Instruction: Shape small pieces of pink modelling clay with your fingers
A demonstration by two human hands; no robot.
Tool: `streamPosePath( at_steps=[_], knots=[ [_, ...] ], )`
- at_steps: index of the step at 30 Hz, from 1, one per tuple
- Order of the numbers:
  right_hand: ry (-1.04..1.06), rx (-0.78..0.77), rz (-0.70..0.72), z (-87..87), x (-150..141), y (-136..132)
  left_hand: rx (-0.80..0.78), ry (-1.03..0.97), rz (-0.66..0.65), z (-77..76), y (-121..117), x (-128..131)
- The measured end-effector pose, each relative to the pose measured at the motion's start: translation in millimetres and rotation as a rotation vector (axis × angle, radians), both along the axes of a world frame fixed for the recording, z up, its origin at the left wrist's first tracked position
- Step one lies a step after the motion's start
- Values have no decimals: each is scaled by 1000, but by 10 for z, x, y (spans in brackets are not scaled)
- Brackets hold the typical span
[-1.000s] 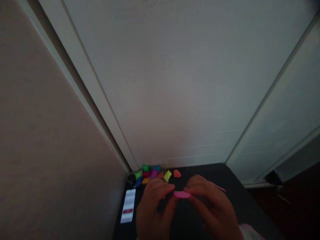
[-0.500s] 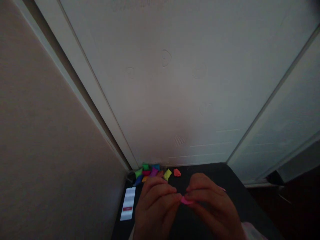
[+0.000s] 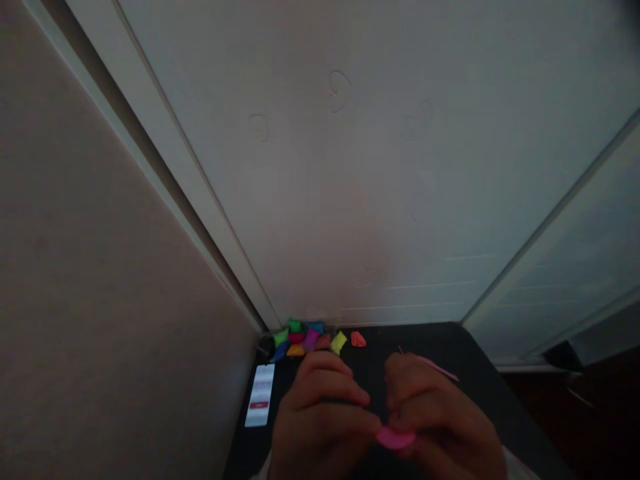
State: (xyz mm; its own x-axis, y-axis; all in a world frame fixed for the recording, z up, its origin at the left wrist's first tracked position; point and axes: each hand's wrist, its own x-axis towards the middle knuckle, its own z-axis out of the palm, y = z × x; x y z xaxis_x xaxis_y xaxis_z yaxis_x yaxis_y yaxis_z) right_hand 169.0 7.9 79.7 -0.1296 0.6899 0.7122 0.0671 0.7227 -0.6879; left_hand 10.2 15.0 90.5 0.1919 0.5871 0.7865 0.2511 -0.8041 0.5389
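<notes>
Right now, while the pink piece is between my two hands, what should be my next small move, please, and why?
I would perhaps press lightly along the edge of the pink piece: the left hand is at one end, the right hand at the other, and the lower edge between them looks curved. How soft it is, I cannot tell.

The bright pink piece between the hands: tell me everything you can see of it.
The bright pink piece is small, its visible part a short curved strip bowing downward in the middle. It looks smooth and soft, like modelling clay, though the dim, blurred view cannot confirm that. No separate parts show. It lies roughly crosswise in front of the dark tabletop, with fingers of the left hand at one end and of the right hand at the other.
</notes>
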Motion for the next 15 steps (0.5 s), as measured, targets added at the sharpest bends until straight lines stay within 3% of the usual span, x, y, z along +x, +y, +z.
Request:
streamPosePath(
  at_steps=[6, 11, 15],
  knots=[
    [106, 21, 24, -14, -62, 26, -38, -94, -70, -27, 47, 82],
    [87, 211, 6, -23, -69, 69, 80, -151, -86, -83, 45, 82],
    [65, 254, -25, -3, -61, 93, 94, -176, -72, -78, 30, 76]
  ],
)
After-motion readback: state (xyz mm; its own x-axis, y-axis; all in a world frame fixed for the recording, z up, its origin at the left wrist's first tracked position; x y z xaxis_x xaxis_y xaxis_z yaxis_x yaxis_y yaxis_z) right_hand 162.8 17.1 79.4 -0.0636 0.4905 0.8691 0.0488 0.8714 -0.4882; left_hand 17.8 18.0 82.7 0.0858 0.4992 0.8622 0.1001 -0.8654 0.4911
